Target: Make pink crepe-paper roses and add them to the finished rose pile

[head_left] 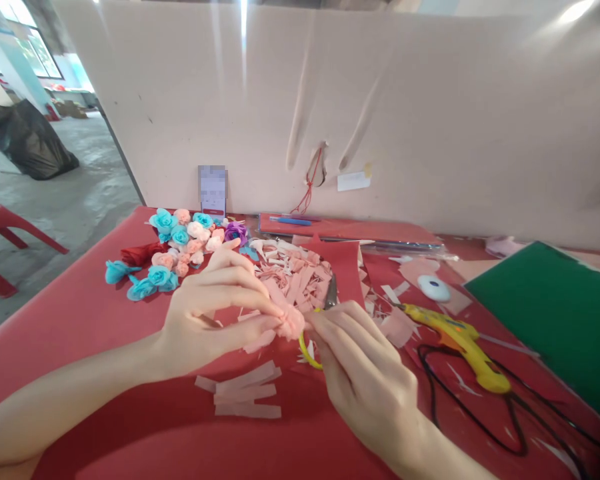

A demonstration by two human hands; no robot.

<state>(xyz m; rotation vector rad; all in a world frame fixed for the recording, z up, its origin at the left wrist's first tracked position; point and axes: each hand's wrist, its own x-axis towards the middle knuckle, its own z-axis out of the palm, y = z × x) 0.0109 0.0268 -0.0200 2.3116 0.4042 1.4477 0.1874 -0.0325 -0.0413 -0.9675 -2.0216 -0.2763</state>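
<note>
Between the fingertips of both hands is a small pink paper flower [292, 323]. My left hand [213, 307] pinches it from the left with thumb and fingers. From the other side, my right hand [365, 367] has its fingers pressed together at the flower's edge; the fingertips are partly hidden. Behind the right fingers lie scissors with a yellow handle [309, 355], largely covered. Several pink paper strips [247, 393] rest on the red table below the hands. Beyond the flower spreads a pile of pink paper scraps [300, 277].
Blue, pink and purple paper flowers [180, 235] cluster at the back left. On the right, a yellow glue gun [455, 343] trails a black cord [433, 393] near a green board [555, 320]. A phone [213, 193] leans against the white panel [205, 100].
</note>
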